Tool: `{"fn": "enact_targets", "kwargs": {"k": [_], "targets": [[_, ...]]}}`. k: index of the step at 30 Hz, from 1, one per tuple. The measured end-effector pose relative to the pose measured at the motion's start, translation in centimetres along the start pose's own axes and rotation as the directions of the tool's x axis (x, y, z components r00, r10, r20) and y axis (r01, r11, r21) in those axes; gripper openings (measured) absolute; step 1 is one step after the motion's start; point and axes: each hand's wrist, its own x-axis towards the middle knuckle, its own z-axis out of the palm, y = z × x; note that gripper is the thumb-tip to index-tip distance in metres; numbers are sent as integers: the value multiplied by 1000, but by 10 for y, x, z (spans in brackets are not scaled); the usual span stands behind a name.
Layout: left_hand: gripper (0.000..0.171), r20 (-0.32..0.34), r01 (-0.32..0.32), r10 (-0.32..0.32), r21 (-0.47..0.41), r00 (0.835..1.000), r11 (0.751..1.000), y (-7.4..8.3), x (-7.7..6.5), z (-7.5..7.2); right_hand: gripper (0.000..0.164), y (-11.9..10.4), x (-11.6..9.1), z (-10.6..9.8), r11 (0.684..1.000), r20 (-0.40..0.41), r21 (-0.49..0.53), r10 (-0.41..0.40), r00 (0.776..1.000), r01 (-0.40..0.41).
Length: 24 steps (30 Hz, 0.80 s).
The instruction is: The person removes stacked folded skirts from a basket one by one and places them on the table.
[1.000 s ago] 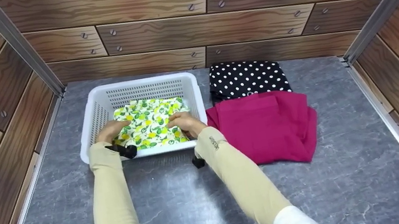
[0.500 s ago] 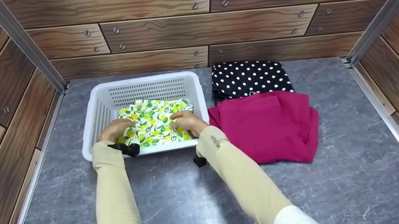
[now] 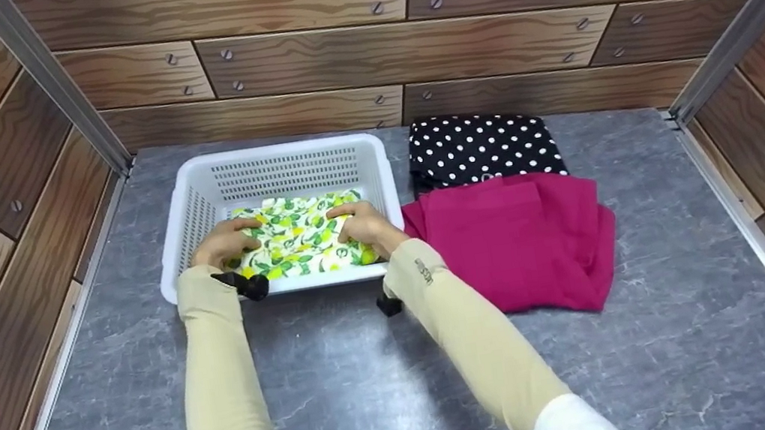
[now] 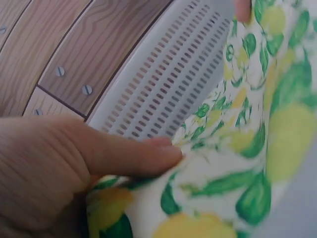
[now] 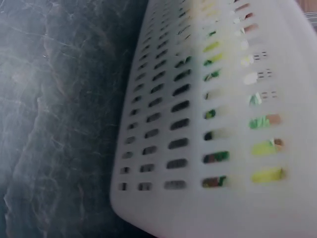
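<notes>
A cloth printed with lemons and green leaves (image 3: 299, 239) sits inside a white slotted plastic basket (image 3: 296, 146). My left hand (image 3: 226, 243) grips the cloth's left side; in the left wrist view its thumb (image 4: 133, 157) presses over the folded edge, the other fingers mostly hidden under the fabric. On the opposite side my right hand (image 3: 365, 226) grips the cloth, thumb and fingers curled at its edge. Through the slots of the basket wall (image 5: 163, 218), the right wrist view shows bits of the print and of fingers. The cloth's middle looks slightly bunched between both hands.
Right of the basket lies a folded magenta cloth (image 3: 516, 248), its left corner close to the basket rim. Behind it is a folded black cloth with white polka dots (image 3: 482, 147). Wood-patterned walls (image 3: 299, 60) enclose the grey marbled surface (image 3: 333, 389) on three sides.
Both hands have taken a firmer grip on the sides of the lemon-print cloth. Its far edge has drawn nearer and the fabric has bunched a little. The view has shifted slightly.
</notes>
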Motion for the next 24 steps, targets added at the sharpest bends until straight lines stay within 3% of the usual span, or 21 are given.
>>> {"fn": "enact_targets", "kwargs": {"k": [8,14,21,24], "targets": [[57,-32,-112,113,23,993,993,15,-14,-3,64,-10,-10,-10,993,-6,59,-98,995,98],[57,-60,-174,176,49,982,984,22,-20,-4,67,-17,-20,-19,972,-15,46,-231,973,231],[56,-175,-290,283,-13,943,957,32,-23,7,73,-22,-34,-36,955,-64,61,-286,956,290],[56,-206,-311,295,-48,933,949,35,-23,13,74,-24,-39,-44,951,-86,68,-295,952,301]]}}
